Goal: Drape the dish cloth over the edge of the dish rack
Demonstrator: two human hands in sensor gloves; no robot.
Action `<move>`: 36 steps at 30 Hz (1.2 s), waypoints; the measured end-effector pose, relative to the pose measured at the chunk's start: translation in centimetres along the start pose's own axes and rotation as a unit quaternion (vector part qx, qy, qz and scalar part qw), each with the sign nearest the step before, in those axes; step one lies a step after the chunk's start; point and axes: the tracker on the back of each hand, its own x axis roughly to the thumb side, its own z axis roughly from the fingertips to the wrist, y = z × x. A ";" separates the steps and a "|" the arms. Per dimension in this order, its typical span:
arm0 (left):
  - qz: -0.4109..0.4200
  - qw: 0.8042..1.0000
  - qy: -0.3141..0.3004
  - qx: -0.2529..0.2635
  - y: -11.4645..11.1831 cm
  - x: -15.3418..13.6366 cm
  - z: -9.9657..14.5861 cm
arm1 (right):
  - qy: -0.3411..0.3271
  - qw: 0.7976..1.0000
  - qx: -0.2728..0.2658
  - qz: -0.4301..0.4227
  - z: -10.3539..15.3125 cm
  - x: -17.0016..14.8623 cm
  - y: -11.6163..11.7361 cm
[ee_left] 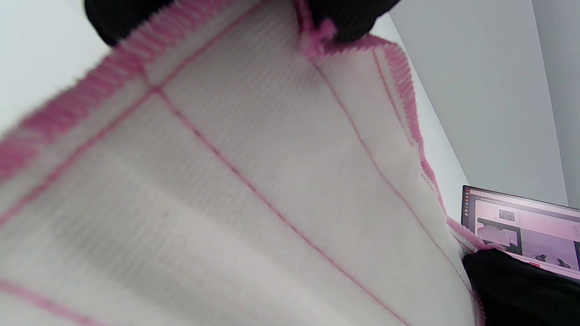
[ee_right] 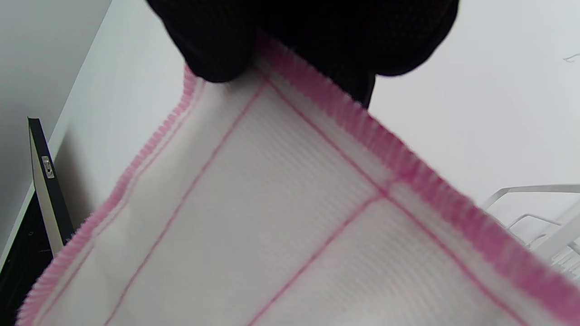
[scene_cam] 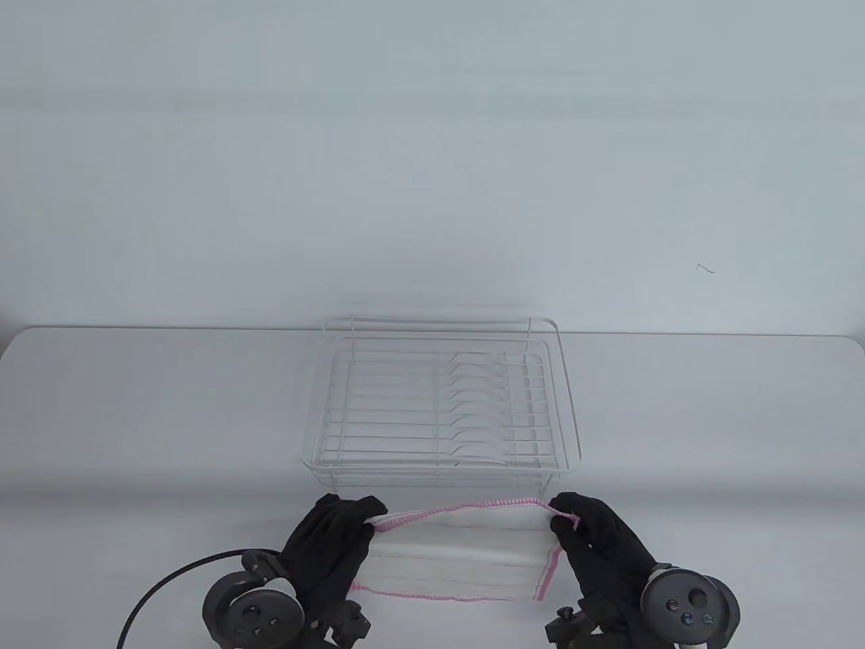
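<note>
White pink-edged dish cloth [scene_cam: 459, 551]: held taut, front of white wire dish rack [scene_cam: 442, 399], above desk [scene_cam: 135, 419]. Left hand [scene_cam: 334, 541], right hand [scene_cam: 595, 534]: pinching top corners. Risk: uneven lift, hem snagging rack wires, cloth sliding off.

Pale grey worktop [scene_cam: 135, 405] fills lower half of frame; white wire dish rack [scene_cam: 442, 402] stands on it, centre, w/ black cable [scene_cam: 169, 581] lower left

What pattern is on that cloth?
The cloth is white with thin pink grid lines and a pink stitched edge, clearest in the right wrist view.
</note>
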 end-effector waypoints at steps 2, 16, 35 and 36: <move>0.000 1.000 0.002 -0.001 0.0 0.0 0.0 | 0.001 1.000 0.000 -0.003 0.0 0.2 0.0; -0.176 0.980 0.041 -0.086 0.2 -1.4 -6.8 | 0.075 0.990 0.020 0.117 -5.9 1.0 1.6; -0.278 0.881 0.184 -0.337 -12.0 -13.3 -15.1 | 0.206 0.905 0.170 0.332 -17.6 -8.8 11.7; -0.281 0.877 0.187 -0.343 -12.4 -13.6 -15.1 | 0.212 0.903 0.176 0.330 -17.7 -9.3 12.0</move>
